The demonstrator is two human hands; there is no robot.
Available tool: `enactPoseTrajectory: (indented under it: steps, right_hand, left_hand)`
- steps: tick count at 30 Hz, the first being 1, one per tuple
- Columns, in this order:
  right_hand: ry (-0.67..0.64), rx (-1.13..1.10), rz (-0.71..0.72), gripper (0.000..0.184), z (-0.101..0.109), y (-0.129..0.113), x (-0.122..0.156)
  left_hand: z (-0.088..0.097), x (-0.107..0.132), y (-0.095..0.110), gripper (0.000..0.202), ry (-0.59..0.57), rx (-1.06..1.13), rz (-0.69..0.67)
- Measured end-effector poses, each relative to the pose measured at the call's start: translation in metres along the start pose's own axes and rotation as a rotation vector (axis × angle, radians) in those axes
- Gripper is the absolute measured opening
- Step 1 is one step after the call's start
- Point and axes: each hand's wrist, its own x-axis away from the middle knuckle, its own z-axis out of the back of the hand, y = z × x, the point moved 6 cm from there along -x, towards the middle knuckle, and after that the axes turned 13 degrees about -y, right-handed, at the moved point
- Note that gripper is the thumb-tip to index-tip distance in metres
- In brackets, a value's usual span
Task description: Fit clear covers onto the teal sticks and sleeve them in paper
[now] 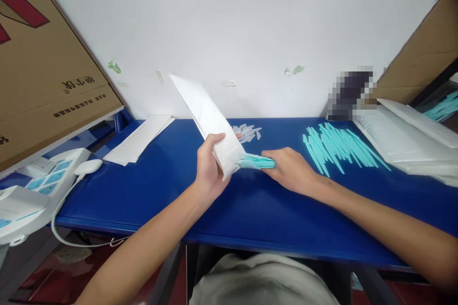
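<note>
My left hand [211, 167] is wrapped round the lower part of a long white paper sleeve [205, 112], which stands tilted with its far end up to the left. My right hand [289, 167] grips a bundle of turquoise sticks [255, 161]. The bundle's left end meets the sleeve's lower right end, inside what looks like a thin clear wrap. A pile of loose turquoise sticks [339, 147] lies right of my right hand. Behind the sleeve, small pale lilac pieces [248, 132] lie scattered, partly hidden by my left hand.
The blue table [136, 195] meets a white wall. More white paper sleeves [138, 140] lie at the left. A white power strip [60, 171] with a cable stands at the left edge, under a cardboard box [53, 57]. White plastic packets [404, 138] lie at the right.
</note>
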Motion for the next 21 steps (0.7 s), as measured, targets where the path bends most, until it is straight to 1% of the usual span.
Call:
enactPoseTrajectory:
  steps: [2,4,5,7,9,12,14,17,19,21]
  right_hand:
    - [0.035,-0.025,0.099,0.026,0.004,-0.002,0.001]
    - [0.076,-0.105,0.193,0.028,0.007,-0.004,0.002]
    - [0.093,-0.148,0.205,0.029,0.007,-0.003,0.003]
    - [0.1,-0.182,0.174,0.03,0.003,-0.001,0.002]
    - [0.1,-0.092,0.14,0.027,-0.001,-0.001,0.003]
    - [0.123,0.188,0.1,0.016,-0.002,-0.003,0.004]
    - [0.158,0.343,0.062,0.01,0.0,-0.003,0.006]
    - [0.216,0.48,0.004,0.013,0.009,-0.008,0.009]
    - [0.233,0.517,-0.039,0.015,0.017,-0.017,0.01]
    - [0.245,0.531,-0.072,0.015,0.028,-0.029,0.011]
  left_hand:
    - [-0.003,0.005,0.003,0.035,-0.008,-0.022,-0.037]
    - [-0.005,0.009,0.007,0.036,-0.008,-0.046,-0.106]
    - [-0.006,0.01,0.009,0.037,-0.011,-0.054,-0.141]
    - [-0.008,0.011,0.011,0.036,-0.02,-0.062,-0.186]
    - [-0.01,0.013,0.008,0.032,-0.021,-0.041,-0.175]
    - [-0.009,0.016,0.0,0.027,0.025,0.034,-0.121]
    - [-0.009,0.018,-0.003,0.026,0.062,0.082,-0.12]
    - [-0.011,0.023,-0.002,0.026,0.109,0.102,-0.2]
    - [-0.012,0.028,0.0,0.025,0.144,0.087,-0.279]
    - [-0.014,0.034,0.001,0.024,0.154,0.076,-0.353]
